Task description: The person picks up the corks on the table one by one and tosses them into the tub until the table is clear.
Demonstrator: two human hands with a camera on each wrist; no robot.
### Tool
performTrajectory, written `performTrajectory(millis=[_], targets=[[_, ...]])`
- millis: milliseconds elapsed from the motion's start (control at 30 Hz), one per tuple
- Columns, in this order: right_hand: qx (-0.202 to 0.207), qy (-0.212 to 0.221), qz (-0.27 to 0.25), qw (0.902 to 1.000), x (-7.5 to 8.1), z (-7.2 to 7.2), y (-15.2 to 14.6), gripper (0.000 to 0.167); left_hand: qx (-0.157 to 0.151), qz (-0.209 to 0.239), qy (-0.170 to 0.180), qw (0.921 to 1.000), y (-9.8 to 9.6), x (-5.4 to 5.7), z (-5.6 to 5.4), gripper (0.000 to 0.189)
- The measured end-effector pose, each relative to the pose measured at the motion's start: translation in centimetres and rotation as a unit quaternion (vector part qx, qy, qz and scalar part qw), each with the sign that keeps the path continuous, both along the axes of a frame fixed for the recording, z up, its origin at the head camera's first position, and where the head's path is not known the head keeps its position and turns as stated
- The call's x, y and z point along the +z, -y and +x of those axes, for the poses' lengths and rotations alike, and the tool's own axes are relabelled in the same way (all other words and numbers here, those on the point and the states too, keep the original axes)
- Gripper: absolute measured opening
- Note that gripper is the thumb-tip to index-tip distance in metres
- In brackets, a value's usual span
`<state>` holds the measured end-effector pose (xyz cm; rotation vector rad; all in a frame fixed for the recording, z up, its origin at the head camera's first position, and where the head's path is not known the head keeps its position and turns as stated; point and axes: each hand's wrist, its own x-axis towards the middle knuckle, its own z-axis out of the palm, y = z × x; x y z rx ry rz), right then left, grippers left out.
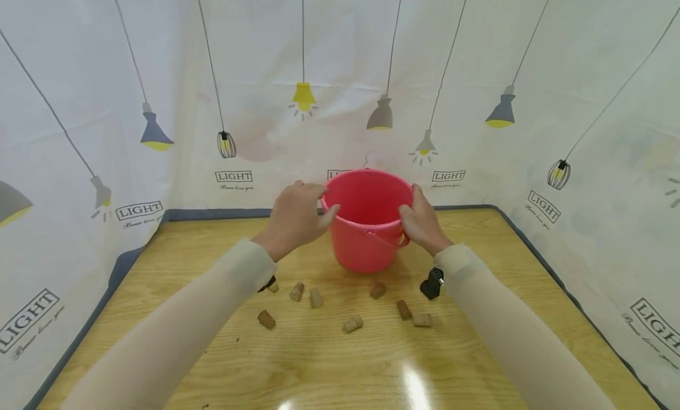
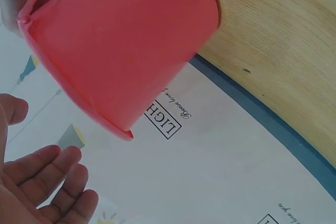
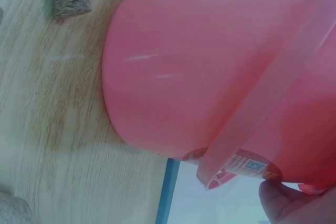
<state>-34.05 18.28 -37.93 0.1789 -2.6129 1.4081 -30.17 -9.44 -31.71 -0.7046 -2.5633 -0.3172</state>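
Note:
A red plastic bucket [image 1: 361, 245] stands upright towards the back of the wooden table, its mouth facing up and a little towards me. At its right rim my right hand [image 1: 423, 224] grips the edge; the right wrist view catches the thumb [image 3: 278, 200] against the bucket's side, by a printed label. My left hand [image 1: 298, 215] is beside the left rim, and in the left wrist view its fingers [image 2: 58, 174] are loosely bent, apart from the bucket. The bucket's handle [image 3: 262, 98] hangs down across its outer wall.
Several corks lie scattered in front of the bucket, among them a cork [image 1: 353, 323] near the middle and a dark cork [image 1: 267, 319] at left. A printed cloth [image 1: 340, 56] with lamp drawings surrounds the wooden table [image 1: 319, 369] at the back and sides.

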Motion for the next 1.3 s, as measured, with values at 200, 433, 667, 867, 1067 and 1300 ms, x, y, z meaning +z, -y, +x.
performTrajectory(millis=[200,433,667,867,1067,1300], targets=[[-0.003,-0.004,0.005,1.0,0.0,0.1,0.1,0.073,0.011,0.0,-0.011,0.9999,1.5,-0.4,0.3,0.04],[0.001,-0.003,-0.003,1.0,-0.1,0.1,0.1,0.073,0.021,0.017,-0.007,0.9996,3.3,-1.0,0.5,0.042],[-0.001,-0.001,-0.01,0.9999,0.0,0.1,0.2,0.073,0.034,0.017,0.02,0.9991,4.5,-1.5,0.8,0.044],[0.002,0.004,-0.01,0.9999,0.1,0.2,0.1,0.073,0.043,0.018,0.036,0.9983,5.1,-2.1,1.1,0.046],[0.002,0.006,-0.009,0.9999,0.0,0.1,0.1,0.073,0.051,0.008,0.034,0.9981,5.7,-2.6,1.2,0.048],[0.0,0.005,-0.006,1.0,0.1,0.1,0.2,0.072,0.053,0.003,0.034,0.998,6.4,-3.1,1.5,0.05]])
